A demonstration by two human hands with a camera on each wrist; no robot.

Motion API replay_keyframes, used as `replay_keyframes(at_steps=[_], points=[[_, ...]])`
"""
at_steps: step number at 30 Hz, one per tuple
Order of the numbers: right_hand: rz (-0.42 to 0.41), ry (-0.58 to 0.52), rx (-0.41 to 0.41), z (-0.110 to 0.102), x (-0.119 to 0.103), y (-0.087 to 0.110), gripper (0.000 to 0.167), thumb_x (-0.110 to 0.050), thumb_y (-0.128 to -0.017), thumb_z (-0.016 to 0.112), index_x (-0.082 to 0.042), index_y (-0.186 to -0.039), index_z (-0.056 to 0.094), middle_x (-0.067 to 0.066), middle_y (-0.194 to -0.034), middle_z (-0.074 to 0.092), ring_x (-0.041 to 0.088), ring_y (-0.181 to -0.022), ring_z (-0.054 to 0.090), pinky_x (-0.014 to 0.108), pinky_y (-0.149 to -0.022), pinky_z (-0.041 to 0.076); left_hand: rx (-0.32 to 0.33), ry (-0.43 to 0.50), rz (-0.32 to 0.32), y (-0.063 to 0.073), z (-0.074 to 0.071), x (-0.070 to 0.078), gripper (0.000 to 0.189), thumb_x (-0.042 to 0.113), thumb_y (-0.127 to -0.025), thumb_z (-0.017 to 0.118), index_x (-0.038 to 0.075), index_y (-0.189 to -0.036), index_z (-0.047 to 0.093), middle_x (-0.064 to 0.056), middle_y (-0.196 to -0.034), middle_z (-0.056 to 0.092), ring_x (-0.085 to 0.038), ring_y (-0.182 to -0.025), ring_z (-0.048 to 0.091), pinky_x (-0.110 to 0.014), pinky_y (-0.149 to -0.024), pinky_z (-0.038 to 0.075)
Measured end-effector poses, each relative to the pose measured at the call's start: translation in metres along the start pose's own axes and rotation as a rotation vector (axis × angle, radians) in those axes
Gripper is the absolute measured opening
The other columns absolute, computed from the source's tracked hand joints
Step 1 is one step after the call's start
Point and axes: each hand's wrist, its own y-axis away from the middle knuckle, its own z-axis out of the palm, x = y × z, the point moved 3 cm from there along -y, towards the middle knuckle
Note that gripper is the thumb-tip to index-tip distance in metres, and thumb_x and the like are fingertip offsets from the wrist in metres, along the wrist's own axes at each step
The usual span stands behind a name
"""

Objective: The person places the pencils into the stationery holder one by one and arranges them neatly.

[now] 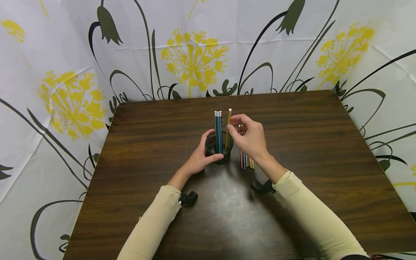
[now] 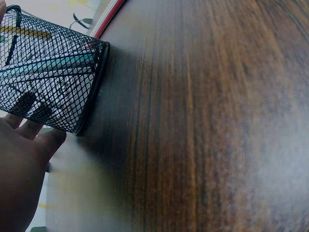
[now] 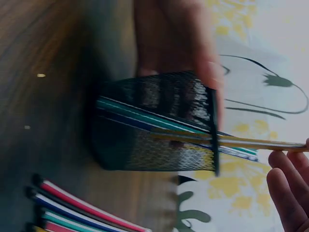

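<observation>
A black mesh pencil cup (image 1: 224, 159) stands upright on the table, with my left hand (image 1: 199, 157) gripping its left side, thumb along the front. Inside it, several blue and teal pencils (image 1: 218, 130) lean together, white erasers up. My right hand (image 1: 251, 139) pinches a yellow pencil (image 1: 228, 126) near its eraser end. In the right wrist view, the lower part of this yellow pencil (image 3: 260, 144) is inside the cup, above the bottom. Through the mesh (image 2: 63, 92), the left wrist view also shows pencils. Below my right hand, several coloured pencils (image 1: 246, 161) lie side by side, partly hidden.
The dark wood table (image 1: 146, 137) reaches back to a white cloth (image 1: 130, 21) printed with yellow and green flowers. Each wrist carries a small black camera, one at the left sleeve (image 1: 152, 224) and one at the right sleeve (image 1: 312, 209).
</observation>
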Motion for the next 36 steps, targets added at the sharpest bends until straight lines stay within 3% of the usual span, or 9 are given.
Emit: replay_keyframes(at_steps=[10,21,36], points=[[0.029,0.010,-0.134,0.015,0.008,0.015,0.015,-0.009,-0.089,0.070,-0.005,-0.103,0.068,0.004,-0.088,0.071,0.011,-0.072,0.068,0.028,-0.065,0.056,-0.011,0.014,0.001,0.000,0.000,-0.001,0.086,0.009,-0.091,0.069,0.007,-0.155,0.011,-0.018,-0.149,0.034,-0.035,-0.133,0.038,-0.059,-0.108,0.027],[0.049,0.056,-0.103,0.019,0.016,0.020,0.013,-0.011,-0.088,0.070,-0.006,-0.100,0.068,0.004,-0.087,0.071,0.011,-0.069,0.068,0.029,-0.065,0.055,-0.005,0.023,0.026,-0.001,0.001,-0.002,0.086,0.007,-0.090,0.070,0.008,-0.154,0.012,-0.019,-0.149,0.034,-0.035,-0.134,0.037,-0.059,-0.108,0.027],[0.082,0.106,-0.095,0.022,0.021,0.011,0.013,-0.012,-0.088,0.073,-0.006,-0.099,0.069,0.004,-0.087,0.071,0.012,-0.069,0.067,0.032,-0.064,0.055,-0.010,0.009,0.025,-0.001,0.001,-0.001,0.086,0.009,-0.091,0.069,0.008,-0.154,0.012,-0.020,-0.150,0.032,-0.037,-0.134,0.036,-0.060,-0.108,0.027]])
